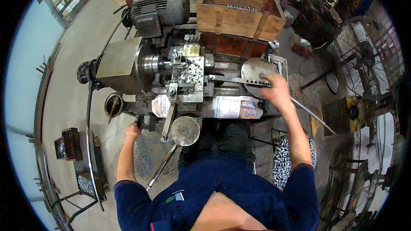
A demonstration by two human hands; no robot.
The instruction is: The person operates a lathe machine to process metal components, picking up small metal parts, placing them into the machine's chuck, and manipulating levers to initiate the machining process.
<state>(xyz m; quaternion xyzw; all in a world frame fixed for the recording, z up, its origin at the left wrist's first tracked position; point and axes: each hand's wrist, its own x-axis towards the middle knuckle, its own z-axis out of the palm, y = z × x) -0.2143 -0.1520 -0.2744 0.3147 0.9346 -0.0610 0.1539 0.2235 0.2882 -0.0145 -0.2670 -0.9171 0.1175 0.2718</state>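
A small lathe-like metal machine stands in front of me, its steel spindle (150, 64) on the left facing a tool slide (188, 73) covered in metal chips. My left hand (133, 131) is closed round a small dark handle (140, 121) low at the machine's front left. At the right, my right hand (277, 92) curls round the outer end of a flat perforated bar (233, 79), over a round steel disc (253, 67). Its fingertips are partly hidden. Nearer my body, a second round disc (185, 131) sits beside a flat lever (169, 119).
Behind the machine are an electric motor (160, 9) and a wooden crate (229, 19) with metal parts inside. A container of shiny metal parts (282, 162) stands beside my right leg. A fan (358, 55) is at right, a dark pot (113, 104) at left. Long rods (314, 115) slant outward from the discs.
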